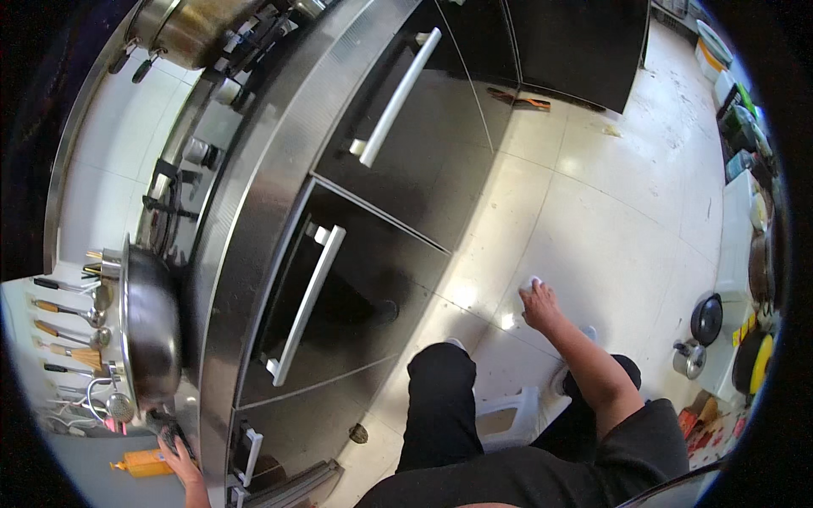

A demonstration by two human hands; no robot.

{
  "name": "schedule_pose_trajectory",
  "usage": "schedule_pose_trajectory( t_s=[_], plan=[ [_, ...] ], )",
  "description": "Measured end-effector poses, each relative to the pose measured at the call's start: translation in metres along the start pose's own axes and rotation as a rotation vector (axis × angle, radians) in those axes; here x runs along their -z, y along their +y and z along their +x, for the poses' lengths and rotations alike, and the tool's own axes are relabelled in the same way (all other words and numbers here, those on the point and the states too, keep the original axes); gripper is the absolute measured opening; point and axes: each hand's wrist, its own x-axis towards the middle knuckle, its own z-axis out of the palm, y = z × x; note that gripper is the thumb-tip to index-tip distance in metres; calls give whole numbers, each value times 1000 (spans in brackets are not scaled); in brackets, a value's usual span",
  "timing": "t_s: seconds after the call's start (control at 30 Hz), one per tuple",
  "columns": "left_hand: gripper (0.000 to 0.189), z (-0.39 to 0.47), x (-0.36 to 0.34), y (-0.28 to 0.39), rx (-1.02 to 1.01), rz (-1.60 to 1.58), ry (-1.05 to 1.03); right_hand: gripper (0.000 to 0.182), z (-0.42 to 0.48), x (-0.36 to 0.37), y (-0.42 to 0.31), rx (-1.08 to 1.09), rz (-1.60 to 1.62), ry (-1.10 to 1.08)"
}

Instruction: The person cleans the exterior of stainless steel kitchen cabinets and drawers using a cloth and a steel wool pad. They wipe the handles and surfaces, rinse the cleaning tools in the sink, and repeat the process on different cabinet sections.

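Observation:
At the lower left my left hand (179, 458) grips a dark grey, crumpled cloth-like thing (170, 433) on the counter; its exact kind is unclear. Touching or just behind that hand lies an orange squeeze bottle (147, 463), its nozzle pointing left. A large metal wok or basin (152, 317) stands on edge above it. My right hand (538, 305) is out over the floor, before my knees, with a small white thing (532, 280), perhaps a cloth or tissue, at its fingertips. Black cabinet fronts (356, 273) with silver bar handles (311, 305) rise between the hands.
A gas stove (171, 197) and a big pot (184, 32) are at the upper left. Utensils (70, 311) hang on the wall. A white plastic stool (514, 422) is between my legs. Pots, a lidded pan (690, 359) and containers line the right side. An orange-handled tool (530, 103) lies by the cabinets.

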Motion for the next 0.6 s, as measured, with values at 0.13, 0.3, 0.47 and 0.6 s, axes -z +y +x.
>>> schedule_pose_trajectory(
  t_s=[0.13, 0.3, 0.47, 0.6],
  plan=[
    [54, -4, 1, -27, -194, 135, 21, 46, 12, 3, 4, -76, 70, 132],
    [53, 5, -2, -71, -698, 370, 9, 50, 17, 46, -21, 32, 341, 505],
    [33, -8, -2, 1, -875, 838, 289, 42, 36, 168, -107, 105, 1450, 448],
    [44, -4, -18, -32, -235, 602, 92, 46, 81, 317, -171, 281, 1949, 532]
  ],
)
